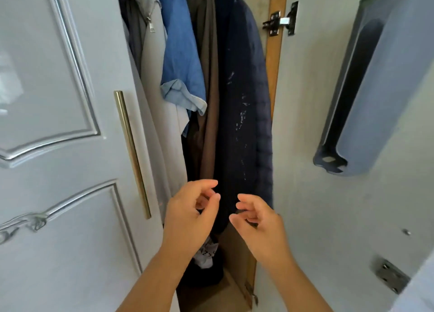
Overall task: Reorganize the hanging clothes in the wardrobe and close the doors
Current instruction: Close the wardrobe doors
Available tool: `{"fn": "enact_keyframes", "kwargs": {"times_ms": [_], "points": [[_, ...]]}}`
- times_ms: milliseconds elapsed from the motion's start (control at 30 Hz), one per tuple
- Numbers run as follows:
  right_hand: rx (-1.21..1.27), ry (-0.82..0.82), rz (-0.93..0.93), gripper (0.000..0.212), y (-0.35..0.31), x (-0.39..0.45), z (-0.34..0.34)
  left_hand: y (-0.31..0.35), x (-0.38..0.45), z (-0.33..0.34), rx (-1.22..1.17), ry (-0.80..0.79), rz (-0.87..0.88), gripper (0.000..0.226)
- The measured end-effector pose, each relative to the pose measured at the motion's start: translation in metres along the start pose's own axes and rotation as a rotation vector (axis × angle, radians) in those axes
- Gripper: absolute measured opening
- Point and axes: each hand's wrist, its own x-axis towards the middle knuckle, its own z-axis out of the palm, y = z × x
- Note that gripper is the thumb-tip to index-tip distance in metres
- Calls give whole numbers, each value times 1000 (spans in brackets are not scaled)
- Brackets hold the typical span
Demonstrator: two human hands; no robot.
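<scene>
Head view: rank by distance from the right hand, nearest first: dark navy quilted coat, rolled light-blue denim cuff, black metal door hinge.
From the right hand:
1. Dark navy quilted coat, hanging just above and behind the fingers.
2. Rolled light-blue denim cuff, up and to the left.
3. Black metal door hinge, far up, on the wooden frame edge.

A blue-grey plastic holder (375,81) is hanging on the pale panel at my two o'clock, its open slot facing me. A small metal plate (391,276) is sitting at my four o'clock, a round stud (407,231) showing just above it.
</scene>
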Motion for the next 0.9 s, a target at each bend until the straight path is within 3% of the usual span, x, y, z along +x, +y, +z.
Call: {"fn": "enact_keyframes", "kwargs": {"times_ms": [167, 300, 467, 667, 900], "points": [[-96, 146, -63, 38, -3, -35, -81, 48, -10, 66, -82, -200, 86, 17], [-191, 328, -99, 36, -5, -65, -150, 101, -16, 117, -121, -306, 176, 28], [-128, 537, -59, 33, 10, -90, -208, 158, -18, 155, -95, -409, 290, 43], [-139, 482, 27, 51, 28, -95, -219, 205, -14, 174, -114, -363, 332, 65], [-25, 361, 115, 49, 26, -94, -220, 220, -9, 190, -65, -270, 280, 87]]}}
